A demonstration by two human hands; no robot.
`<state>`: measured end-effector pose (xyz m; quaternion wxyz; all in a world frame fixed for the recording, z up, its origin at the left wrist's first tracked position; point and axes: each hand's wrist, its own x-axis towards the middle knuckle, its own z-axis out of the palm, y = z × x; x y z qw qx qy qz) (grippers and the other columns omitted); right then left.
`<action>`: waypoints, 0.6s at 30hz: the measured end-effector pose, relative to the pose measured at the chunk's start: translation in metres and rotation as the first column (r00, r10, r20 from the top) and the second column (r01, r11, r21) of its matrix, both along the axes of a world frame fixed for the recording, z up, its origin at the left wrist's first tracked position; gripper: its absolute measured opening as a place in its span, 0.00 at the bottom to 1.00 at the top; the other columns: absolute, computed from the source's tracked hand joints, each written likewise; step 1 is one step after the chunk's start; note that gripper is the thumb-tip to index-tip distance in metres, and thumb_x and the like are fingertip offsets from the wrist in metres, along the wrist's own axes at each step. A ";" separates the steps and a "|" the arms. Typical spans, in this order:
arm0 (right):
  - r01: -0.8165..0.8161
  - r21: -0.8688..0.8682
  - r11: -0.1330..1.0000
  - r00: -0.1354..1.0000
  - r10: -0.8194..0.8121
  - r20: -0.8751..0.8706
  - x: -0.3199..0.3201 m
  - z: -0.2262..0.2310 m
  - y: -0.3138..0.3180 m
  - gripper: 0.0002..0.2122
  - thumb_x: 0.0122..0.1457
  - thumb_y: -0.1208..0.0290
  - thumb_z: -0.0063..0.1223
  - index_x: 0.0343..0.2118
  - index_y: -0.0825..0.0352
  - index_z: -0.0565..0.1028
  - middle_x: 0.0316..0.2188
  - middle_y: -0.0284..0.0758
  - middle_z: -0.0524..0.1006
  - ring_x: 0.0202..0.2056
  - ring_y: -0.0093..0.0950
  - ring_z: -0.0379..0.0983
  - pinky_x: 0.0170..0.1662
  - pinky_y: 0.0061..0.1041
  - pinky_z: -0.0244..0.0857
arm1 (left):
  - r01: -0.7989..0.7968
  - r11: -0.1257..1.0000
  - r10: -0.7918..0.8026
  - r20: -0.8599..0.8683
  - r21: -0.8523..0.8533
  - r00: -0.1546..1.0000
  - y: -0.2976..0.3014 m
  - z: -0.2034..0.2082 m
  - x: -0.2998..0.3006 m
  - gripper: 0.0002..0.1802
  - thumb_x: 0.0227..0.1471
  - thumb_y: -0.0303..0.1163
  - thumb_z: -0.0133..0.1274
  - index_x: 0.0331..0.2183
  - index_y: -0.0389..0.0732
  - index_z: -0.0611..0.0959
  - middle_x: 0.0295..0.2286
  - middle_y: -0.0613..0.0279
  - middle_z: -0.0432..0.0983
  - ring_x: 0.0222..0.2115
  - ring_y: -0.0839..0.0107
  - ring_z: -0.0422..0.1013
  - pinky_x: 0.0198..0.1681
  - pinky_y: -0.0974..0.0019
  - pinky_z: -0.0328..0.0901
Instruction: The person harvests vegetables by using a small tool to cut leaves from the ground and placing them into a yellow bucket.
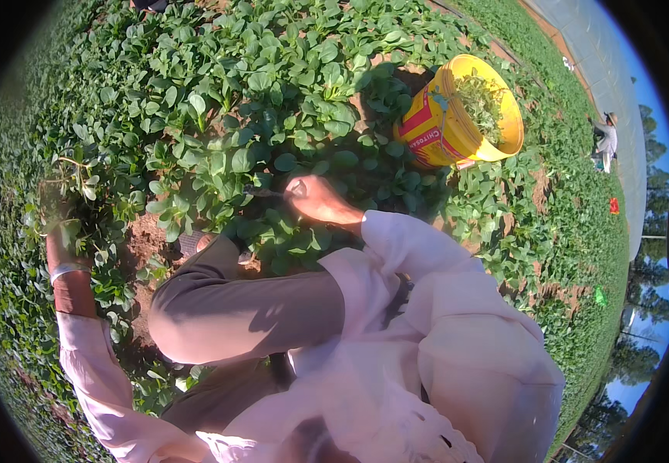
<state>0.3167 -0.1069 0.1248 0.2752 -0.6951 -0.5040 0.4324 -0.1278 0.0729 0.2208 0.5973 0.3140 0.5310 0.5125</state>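
Note:
My left hand point(55, 207) is out at the left, a pale band round its wrist. It is closed round a bunch of uprooted weeds point(84, 182), whose pale stems and leaves stick out and partly hide the fingers. In the middle, my right hand point(315, 199) is low over the leafy green plants point(246, 158). Its fingers are curled round a thin, dark tool point(261, 191) that points left into the leaves. What kind of tool it is I cannot make out, as blur and shadow cover it.
A yellow bucket point(441, 116) with red markings leans among the plants, holding pulled greenery point(482, 106). My bent knee point(184, 316) and shoe point(193, 243) are between my arms. Far right, a person point(606, 140) in pale clothes is beside a long pale cover point(608, 62).

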 end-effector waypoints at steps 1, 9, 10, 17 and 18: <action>0.025 0.010 1.000 0.997 -0.024 -0.076 0.011 0.002 -0.008 0.07 0.47 0.75 0.50 0.28 0.68 0.78 0.22 0.37 0.77 0.26 0.28 0.74 0.32 0.27 0.67 | 0.115 0.989 -0.126 0.126 0.092 0.984 0.006 0.045 0.051 0.20 0.58 0.41 0.45 0.48 0.40 0.76 0.42 0.57 0.76 0.36 0.67 0.74 0.43 0.64 0.70; 0.354 -0.053 0.934 0.857 -0.347 -0.381 0.054 0.026 -0.084 0.03 0.50 0.76 0.54 0.27 0.68 0.77 0.18 0.31 0.74 0.19 0.20 0.69 0.22 0.24 0.61 | 0.532 0.830 -0.555 0.160 0.165 0.816 -0.081 0.162 0.547 0.27 0.52 0.42 0.56 0.49 0.36 0.72 0.51 0.54 0.67 0.50 0.58 0.65 0.48 0.48 0.66; 0.428 0.059 0.902 0.807 -0.352 -0.474 0.055 0.010 -0.086 0.02 0.51 0.76 0.54 0.26 0.68 0.76 0.17 0.30 0.72 0.18 0.19 0.68 0.21 0.23 0.59 | 0.603 0.780 -0.624 0.128 0.168 0.771 -0.095 0.152 0.582 0.28 0.51 0.41 0.57 0.50 0.36 0.71 0.52 0.53 0.64 0.51 0.58 0.65 0.46 0.45 0.68; 0.375 0.021 0.927 0.855 -0.337 -0.395 0.082 0.005 -0.091 0.03 0.53 0.77 0.52 0.31 0.69 0.75 0.14 0.27 0.68 0.12 0.14 0.59 0.13 0.18 0.49 | 0.791 0.424 -0.845 -0.122 0.441 0.521 -0.004 0.053 0.521 0.18 0.53 0.28 0.53 0.47 0.38 0.75 0.48 0.54 0.70 0.50 0.63 0.67 0.43 0.54 0.72; 0.401 -0.083 0.912 0.791 -0.390 -0.472 0.096 0.012 -0.096 0.04 0.54 0.78 0.52 0.32 0.68 0.76 0.14 0.26 0.68 0.12 0.14 0.58 0.14 0.16 0.48 | 0.696 0.659 -0.749 0.160 0.285 0.643 -0.011 0.073 0.492 0.19 0.50 0.28 0.56 0.46 0.41 0.77 0.43 0.55 0.76 0.47 0.67 0.70 0.41 0.60 0.72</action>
